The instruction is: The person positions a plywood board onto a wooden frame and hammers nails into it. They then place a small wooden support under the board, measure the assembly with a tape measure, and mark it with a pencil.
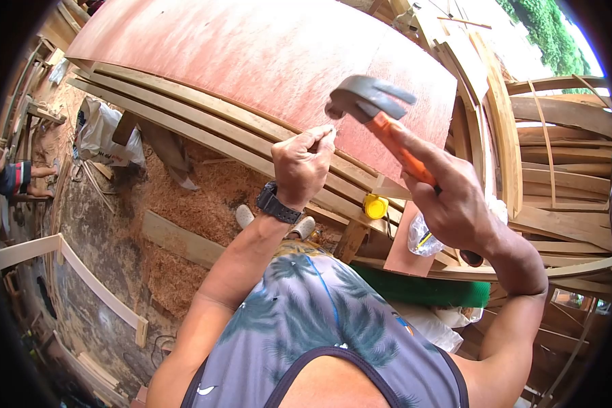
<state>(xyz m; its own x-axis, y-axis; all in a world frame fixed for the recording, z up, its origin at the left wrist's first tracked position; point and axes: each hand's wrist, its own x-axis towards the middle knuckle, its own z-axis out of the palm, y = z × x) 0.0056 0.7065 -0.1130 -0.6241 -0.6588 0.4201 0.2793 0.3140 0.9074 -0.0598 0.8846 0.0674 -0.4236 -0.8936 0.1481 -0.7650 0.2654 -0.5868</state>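
My right hand (452, 194) is wrapped round the orange handle of a claw hammer (370, 98), its metal head raised just above and right of my other hand. My left hand (302, 163), with a dark watch on the wrist, is pinched at the edge of a reddish plywood sheet (251, 58). What its fingertips hold is too small to make out. Under the sheet's near edge run several long wooden strips (217, 126). A yellow tape measure (375, 206) sits on the strips, below and between my hands.
A clear plastic bag (423, 236) lies by a small board at the near right. Stacked curved planks (564, 170) fill the right side. Sawdust (177, 272) covers the floor, with a white sack (105, 136) at left. Another person's legs (37, 183) show at far left.
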